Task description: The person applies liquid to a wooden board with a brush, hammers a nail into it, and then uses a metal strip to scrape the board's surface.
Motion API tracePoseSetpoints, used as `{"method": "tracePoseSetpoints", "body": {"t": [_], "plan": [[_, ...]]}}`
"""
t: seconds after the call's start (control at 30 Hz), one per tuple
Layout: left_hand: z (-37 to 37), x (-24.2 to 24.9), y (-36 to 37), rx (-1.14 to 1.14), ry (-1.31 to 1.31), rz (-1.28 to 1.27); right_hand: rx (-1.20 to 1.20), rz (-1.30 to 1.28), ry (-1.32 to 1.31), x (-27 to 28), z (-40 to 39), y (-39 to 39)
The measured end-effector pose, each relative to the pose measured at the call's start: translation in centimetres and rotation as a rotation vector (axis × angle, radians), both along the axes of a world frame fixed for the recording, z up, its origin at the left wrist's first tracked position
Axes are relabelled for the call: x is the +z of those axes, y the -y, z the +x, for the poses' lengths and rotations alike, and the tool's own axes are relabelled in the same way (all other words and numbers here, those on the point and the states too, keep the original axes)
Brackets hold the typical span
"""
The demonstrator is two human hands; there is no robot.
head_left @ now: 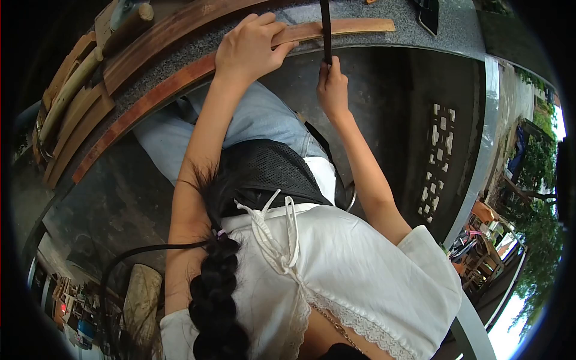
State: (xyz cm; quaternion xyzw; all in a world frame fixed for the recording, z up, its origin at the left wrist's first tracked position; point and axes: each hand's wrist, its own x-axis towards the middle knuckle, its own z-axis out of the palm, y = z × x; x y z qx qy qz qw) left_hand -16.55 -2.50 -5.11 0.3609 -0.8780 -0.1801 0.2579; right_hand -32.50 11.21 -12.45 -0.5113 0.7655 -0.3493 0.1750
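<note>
A long, narrow wooden strip [162, 96] runs along the front edge of the speckled grey stone tabletop [453, 39]. Its reddish-brown left part sticks out past the wood pile, and its right end is paler. My left hand [249, 51] is closed over the strip from above, its thumb along the near side. To the right, my right hand [333, 87] is wrapped round the lower end of a thin dark bar-shaped tool [326, 30]. That tool stands across the strip and runs out of the top of the view; its exact kind cannot be made out.
Several wooden strips and sticks [75, 114] are piled at the left of the tabletop. A wider brown board [162, 45] lies behind the strip. At the back right is a dark phone-like object [427, 15]. A black cable [144, 247] hangs at my left.
</note>
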Motion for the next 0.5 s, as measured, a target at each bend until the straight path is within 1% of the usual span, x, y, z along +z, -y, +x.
{"method": "tracePoseSetpoints", "body": {"t": [0.03, 0.1, 0.17, 0.2, 0.23, 0.3, 0.33, 0.43, 0.5], "plan": [[-0.1, 0.1, 0.2, 0.012, 0.008, 0.003, 0.014, -0.078, -0.008, 0.0, -0.1, 0.7], [-0.1, 0.3, 0.6, 0.042, 0.026, 0.009, -0.017, 0.063, 0.041, -1.7, 0.1, -2.9], [-0.1, -0.1, 0.8, 0.029, 0.002, -0.005, -0.059, 0.234, 0.082, -3.8, 0.2, -9.4], [-0.1, -0.3, 1.0, 0.023, -0.018, -0.017, -0.079, 0.262, 0.091, -4.3, 0.3, -12.4], [-0.1, -0.1, 1.3, 0.024, -0.019, -0.019, -0.078, 0.260, 0.090, -3.6, 0.0, -12.7], [0.0, 0.3, 1.2, 0.015, 0.046, 0.044, -0.124, 0.341, 0.065, -1.9, 0.5, -14.4], [-0.1, 0.1, 1.3, 0.022, 0.048, 0.025, -0.131, 0.341, 0.066, -1.6, 0.6, -15.0], [-0.1, 0.0, 1.3, 0.048, -0.003, -0.015, -0.106, 0.288, 0.058, -1.4, 0.1, -14.3], [0.0, 0.1, 1.3, 0.049, 0.011, -0.008, -0.088, 0.237, 0.149, -1.0, -0.1, -14.2]]}}
